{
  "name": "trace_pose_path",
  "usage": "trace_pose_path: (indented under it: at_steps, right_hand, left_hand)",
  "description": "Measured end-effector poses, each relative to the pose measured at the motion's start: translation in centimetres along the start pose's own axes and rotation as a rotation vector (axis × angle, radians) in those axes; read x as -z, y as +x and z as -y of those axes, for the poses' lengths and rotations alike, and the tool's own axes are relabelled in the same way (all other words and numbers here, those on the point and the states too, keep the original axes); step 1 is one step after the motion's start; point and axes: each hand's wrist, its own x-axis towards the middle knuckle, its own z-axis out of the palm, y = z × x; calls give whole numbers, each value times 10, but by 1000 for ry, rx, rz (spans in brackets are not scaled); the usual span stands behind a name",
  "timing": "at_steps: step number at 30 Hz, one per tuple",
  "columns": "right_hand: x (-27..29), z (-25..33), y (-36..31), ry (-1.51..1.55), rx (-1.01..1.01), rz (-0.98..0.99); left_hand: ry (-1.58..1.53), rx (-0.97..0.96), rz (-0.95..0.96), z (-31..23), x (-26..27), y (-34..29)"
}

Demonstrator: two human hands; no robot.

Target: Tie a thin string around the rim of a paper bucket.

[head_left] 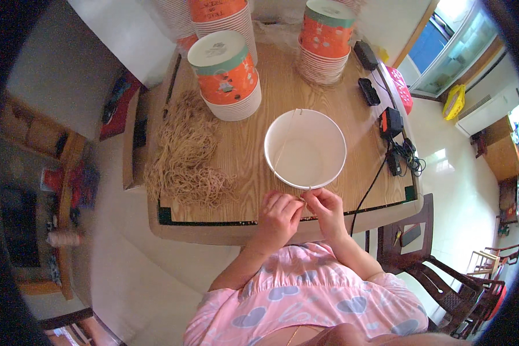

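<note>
Two hands, left hand (278,214) and right hand (327,209), meet at the 6 o'clock rim of a white paper bucket (305,149), fingertips pinched together on a thin string (285,145) crossing its mouth, with loose strings (185,155) heaped at 9 o'clock within reach.

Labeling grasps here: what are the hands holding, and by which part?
Both hands, left hand and right hand, pinch a thin tan string at its near end, by the rim of the white paper bucket. The bucket itself isn't held.

Wooden table (328,190) on pale glossy floor (155,271), dark wooden chair (438,277) alongside.
</note>
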Motion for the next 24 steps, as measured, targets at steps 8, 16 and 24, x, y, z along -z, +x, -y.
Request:
trace_pose_path:
  at_steps: [8,16,24]
  right_hand:
    - [0,13,8,192,-33,-60]
    - [9,17,13,157,-16,-11]
    - [5,20,13,26,150,-166]
  left_hand:
    - [42,-88,89,-4,10,2]
    - [-21,31,20,-6,2,5]
    - [-4,76,-60,-4,-5,15]
